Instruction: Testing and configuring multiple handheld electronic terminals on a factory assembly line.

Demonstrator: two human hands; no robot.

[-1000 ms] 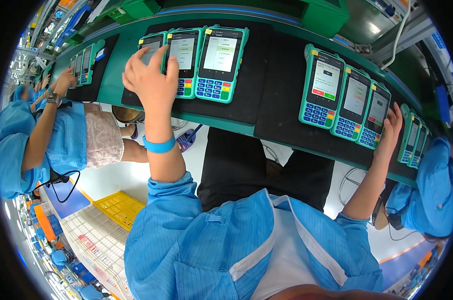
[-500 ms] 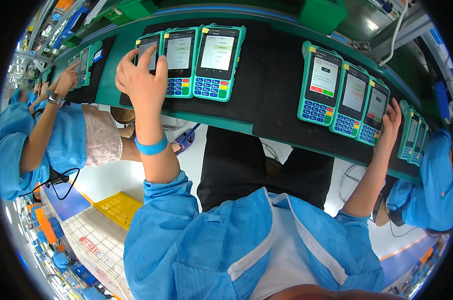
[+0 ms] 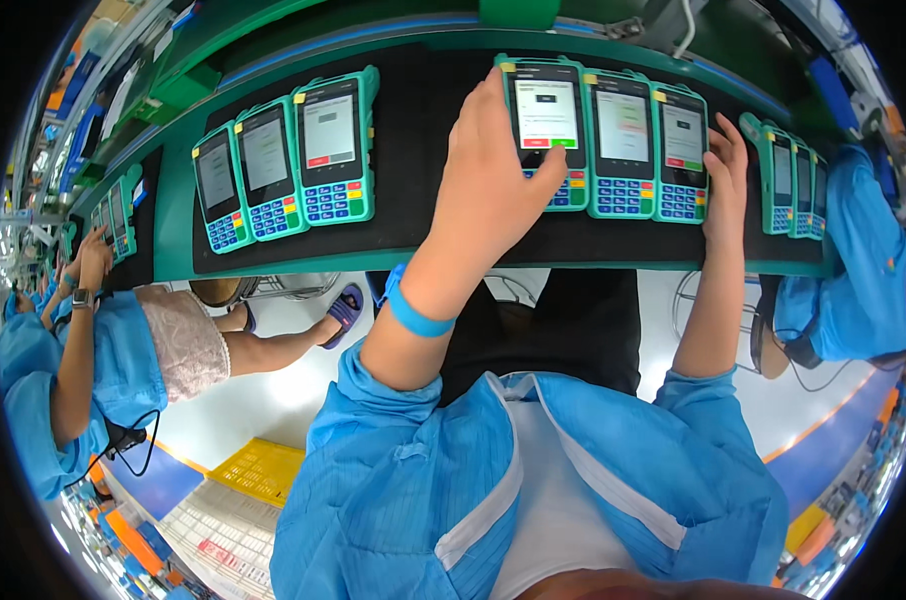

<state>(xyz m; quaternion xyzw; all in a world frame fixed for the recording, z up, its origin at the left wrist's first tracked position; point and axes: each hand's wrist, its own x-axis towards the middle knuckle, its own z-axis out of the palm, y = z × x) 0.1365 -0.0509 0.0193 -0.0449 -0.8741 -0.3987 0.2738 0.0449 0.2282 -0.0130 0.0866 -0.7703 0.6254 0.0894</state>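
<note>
Black mat (image 3: pixel 433 130) on green bench (image 3: pixel 373 259); left trio (image 3: pixel 268 165) and right trio (image 3: pixel 621 125) of terminals on it. Left hand (image 3: pixel 493 190) over right trio's leftmost terminal: fingers together along its left side, thumb apart, at the screen's lower right. Right hand (image 3: pixel 730 185) at the trio's right edge, fingers slightly parted; cannot tell if clamped.

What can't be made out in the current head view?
All head view:
Terminal under the left hand: left-side keys, hidden by that hand.
Right hand: actual contact with the closest terminal; one angle can't settle it.
Yellow crate: right end, behind the left sleeve.
Far-left terminals: screen contents, too small.
</note>
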